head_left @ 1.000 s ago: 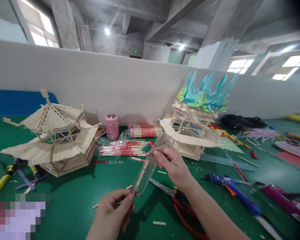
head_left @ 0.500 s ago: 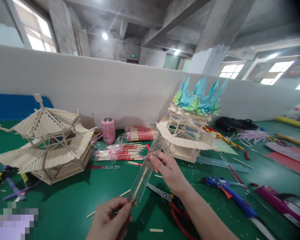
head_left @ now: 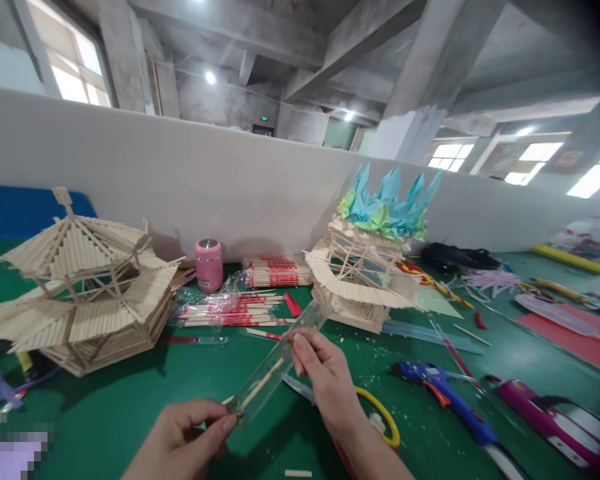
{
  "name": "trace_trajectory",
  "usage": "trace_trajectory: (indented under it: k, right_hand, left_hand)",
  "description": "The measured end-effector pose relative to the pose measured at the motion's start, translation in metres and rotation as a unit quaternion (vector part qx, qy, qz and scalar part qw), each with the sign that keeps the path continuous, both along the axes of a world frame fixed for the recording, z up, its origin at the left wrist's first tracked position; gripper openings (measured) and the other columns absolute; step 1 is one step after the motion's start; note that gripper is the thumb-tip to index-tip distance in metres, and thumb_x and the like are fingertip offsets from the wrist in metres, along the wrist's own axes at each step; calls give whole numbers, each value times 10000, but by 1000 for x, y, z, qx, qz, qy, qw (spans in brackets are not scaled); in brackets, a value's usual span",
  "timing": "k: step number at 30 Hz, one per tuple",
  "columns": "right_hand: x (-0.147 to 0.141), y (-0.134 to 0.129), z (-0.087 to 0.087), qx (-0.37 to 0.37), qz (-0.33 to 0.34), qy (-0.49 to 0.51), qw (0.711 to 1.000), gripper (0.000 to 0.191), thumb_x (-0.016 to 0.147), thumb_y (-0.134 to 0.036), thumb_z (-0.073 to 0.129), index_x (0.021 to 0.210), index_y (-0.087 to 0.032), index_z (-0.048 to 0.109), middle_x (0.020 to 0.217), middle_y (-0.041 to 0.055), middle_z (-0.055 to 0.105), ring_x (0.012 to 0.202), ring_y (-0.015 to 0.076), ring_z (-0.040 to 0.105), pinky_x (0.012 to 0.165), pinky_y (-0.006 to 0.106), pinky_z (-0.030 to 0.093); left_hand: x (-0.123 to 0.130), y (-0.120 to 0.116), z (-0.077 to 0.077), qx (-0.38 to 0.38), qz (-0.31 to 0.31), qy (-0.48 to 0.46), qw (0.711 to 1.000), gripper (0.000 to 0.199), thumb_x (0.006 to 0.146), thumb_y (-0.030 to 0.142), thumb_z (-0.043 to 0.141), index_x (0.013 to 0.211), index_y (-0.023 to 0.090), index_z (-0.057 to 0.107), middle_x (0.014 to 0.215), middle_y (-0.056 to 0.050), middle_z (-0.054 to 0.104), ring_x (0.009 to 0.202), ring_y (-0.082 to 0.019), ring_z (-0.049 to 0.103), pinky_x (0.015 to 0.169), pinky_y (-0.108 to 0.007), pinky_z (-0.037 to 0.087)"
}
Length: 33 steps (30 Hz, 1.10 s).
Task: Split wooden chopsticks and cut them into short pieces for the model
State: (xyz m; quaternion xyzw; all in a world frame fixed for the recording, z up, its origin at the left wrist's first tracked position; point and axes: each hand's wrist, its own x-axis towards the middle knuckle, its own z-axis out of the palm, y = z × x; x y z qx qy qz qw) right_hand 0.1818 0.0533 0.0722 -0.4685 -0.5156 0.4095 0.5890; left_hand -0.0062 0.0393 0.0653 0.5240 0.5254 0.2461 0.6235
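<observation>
A clear plastic strip (head_left: 269, 365) is held above the green tabletop (head_left: 260, 460), its long axis slanting from 7 to between 1 and 2 o'clock, far end pointing at the paper-topped stick pagoda (head_left: 363, 293). A thin wooden stick (head_left: 261, 387) lines up lengthwise with it; whether inside or against it, I cannot tell. At 8 o'clock, the left hand (head_left: 185, 433) pinches the near end, thumb and forefinger closed. At 3 o'clock, the right hand (head_left: 325, 377) grips the upper part between thumb and fingers, scissors (head_left: 300, 389) partly hidden beneath. Farther out: blue glue gun (head_left: 445, 395) just past 3, second stick pagoda (head_left: 97, 320) at 10, pink bottle (head_left: 209, 267) at 11, red-wrapped stick bundle (head_left: 279, 273) at 12.
</observation>
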Motion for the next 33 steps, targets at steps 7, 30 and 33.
trace_trajectory:
  k: [7,30,33]
  right_hand:
    - [-14,-33,-19,-49,-6,92,995,241,781,-382,555,709,-174,655,487,-20,529,481,86,419,472,204,327]
    - [-32,-53,-29,-111,-33,189,975,339,740,-428,590,523,-167,605,513,-19,540,504,83,407,515,213,319]
    - [-32,-53,-31,-111,-28,194,974,332,739,-423,593,527,-168,613,515,-19,544,513,81,410,524,207,323]
  left_hand:
    - [-27,9,34,92,-143,166,971,310,643,445,469,470,188,477,472,64,351,487,-102,312,474,-234,232]
    - [-40,2,33,57,-156,214,963,321,657,472,438,565,180,535,460,69,362,435,-82,273,419,-223,183]
    - [-41,1,33,52,-156,212,963,312,663,467,456,567,180,532,459,72,357,433,-81,268,415,-221,176]
